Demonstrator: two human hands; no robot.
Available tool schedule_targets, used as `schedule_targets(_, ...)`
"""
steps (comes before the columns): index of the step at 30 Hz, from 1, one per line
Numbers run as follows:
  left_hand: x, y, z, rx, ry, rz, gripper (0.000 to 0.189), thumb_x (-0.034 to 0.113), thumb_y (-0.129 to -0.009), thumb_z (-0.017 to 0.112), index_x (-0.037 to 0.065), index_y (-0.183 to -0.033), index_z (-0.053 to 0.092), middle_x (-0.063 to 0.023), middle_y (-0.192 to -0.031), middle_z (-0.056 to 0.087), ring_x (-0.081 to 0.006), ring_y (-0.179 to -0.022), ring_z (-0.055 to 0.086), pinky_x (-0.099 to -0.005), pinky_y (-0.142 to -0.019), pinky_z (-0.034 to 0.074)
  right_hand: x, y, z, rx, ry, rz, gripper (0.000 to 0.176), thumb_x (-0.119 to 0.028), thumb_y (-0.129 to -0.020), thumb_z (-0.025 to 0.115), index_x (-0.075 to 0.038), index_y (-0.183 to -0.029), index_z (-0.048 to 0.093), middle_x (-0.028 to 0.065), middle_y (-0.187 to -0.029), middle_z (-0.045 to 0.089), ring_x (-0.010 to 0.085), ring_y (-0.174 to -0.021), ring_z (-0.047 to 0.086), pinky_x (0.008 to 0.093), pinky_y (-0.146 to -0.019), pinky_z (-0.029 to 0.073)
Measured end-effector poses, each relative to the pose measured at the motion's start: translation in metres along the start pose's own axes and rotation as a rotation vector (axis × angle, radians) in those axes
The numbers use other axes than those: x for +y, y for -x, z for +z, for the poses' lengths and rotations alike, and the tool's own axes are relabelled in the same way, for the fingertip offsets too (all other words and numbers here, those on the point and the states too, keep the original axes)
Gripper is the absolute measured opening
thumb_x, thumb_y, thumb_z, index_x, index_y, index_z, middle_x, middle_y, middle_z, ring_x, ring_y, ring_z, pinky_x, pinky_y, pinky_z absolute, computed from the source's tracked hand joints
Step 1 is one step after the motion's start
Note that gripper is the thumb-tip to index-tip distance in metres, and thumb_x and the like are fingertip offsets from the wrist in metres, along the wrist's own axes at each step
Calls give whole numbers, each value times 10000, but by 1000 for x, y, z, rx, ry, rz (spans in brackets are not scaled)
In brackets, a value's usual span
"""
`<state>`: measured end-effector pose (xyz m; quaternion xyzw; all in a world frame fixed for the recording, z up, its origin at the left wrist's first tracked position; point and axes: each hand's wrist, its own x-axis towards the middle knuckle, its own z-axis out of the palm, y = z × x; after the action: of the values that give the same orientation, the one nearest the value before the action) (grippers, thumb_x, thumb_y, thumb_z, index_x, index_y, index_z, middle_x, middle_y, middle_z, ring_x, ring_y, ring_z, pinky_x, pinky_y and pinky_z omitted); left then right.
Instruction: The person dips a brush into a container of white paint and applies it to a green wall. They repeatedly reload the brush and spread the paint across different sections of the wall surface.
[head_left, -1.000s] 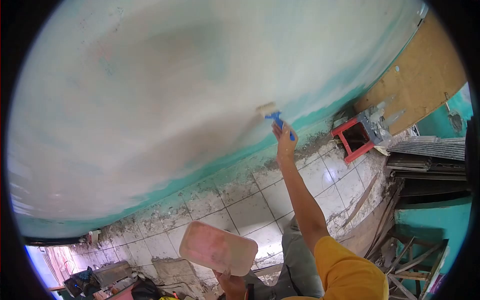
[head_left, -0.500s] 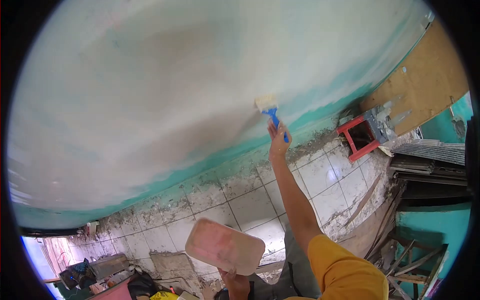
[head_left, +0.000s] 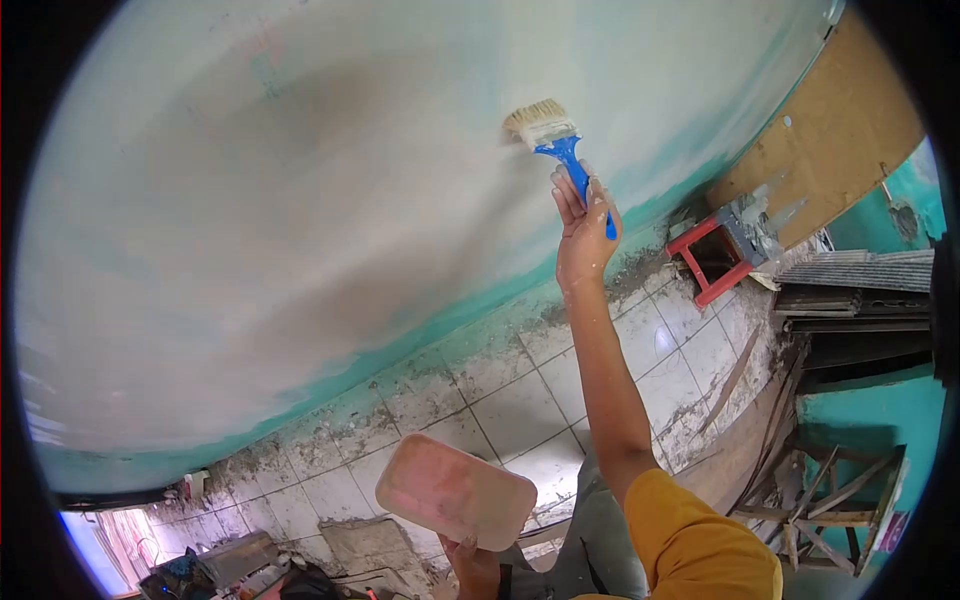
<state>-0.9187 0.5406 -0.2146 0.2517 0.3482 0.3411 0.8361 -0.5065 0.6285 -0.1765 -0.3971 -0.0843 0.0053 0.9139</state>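
Note:
My right hand (head_left: 585,235) is closed around the blue handle of a wide paintbrush (head_left: 562,148). The pale bristles sit right at the wall (head_left: 360,200), which is coated whitish with a turquoise band showing along its bottom. Lower down, my left hand (head_left: 470,562) grips the near edge of a shallow rectangular plastic tub (head_left: 455,490), pinkish inside. The fingers under the tub are hidden.
Dirty white tiles (head_left: 520,405) cover the floor along the wall. A red and grey stool (head_left: 715,255) stands at the right, by a brown board (head_left: 840,130). Stacked corrugated sheets (head_left: 855,270) and a wooden frame (head_left: 830,510) are farther right. Clutter (head_left: 225,570) lies at lower left.
My right hand has moved the brush up the wall, with the arm stretched farther out. The tub in my left hand has stayed nearly in place.

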Motion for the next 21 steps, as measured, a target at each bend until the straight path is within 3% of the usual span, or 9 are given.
schedule_targets(3,14,-4,-3,24,-43,17,864,156,-723,651,93,-1482,244,-159,-1422,396,-351,-1339,402,-536,-1102,388,50,12,-32,84,2,48,384,-200,-1025,456,76,-1281,532,184,-1162,656,239,-1052,663,315,-937,530)
schedule_targets(5,18,-5,-19,40,-151,31,863,271,-718,623,63,-1477,270,-183,-1419,405,-387,-1287,458,-539,-981,504,100,29,-64,124,14,90,379,-200,-1023,461,73,-1275,538,180,-1158,657,241,-1054,662,324,-945,528)
schedule_targets(6,21,-6,-23,43,-155,24,863,271,-718,623,63,-1477,270,-183,-1419,405,-387,-1287,458,-539,-981,504,119,36,-75,151,21,132,374,-200,-1022,465,70,-1269,545,177,-1154,658,244,-1055,662,333,-953,526)
schedule_targets(11,19,-7,-48,79,-190,42,859,270,-714,627,84,-1479,282,-168,-1426,408,-379,-1281,460,-559,-964,509,139,53,-115,197,188,275,370,-207,-1026,462,67,-1256,556,167,-1140,662,251,-1059,660,359,-964,521)
schedule_targets(16,23,-6,-12,71,-134,22,867,289,-712,645,69,-1472,290,-160,-1398,433,-370,-1266,473,-557,-937,524,82,34,-76,116,305,272,368,-218,-1029,457,54,-1252,565,162,-1134,665,245,-1057,661,349,-957,522)
schedule_targets(21,12,-8,-16,64,-171,26,865,308,-715,649,70,-1468,296,-158,-1367,452,-368,-1226,505,-543,-870,564,2,14,8,-1,138,44,396,-230,-1024,475,75,-1262,557,167,-1135,655,242,-1047,661,352,-924,530)
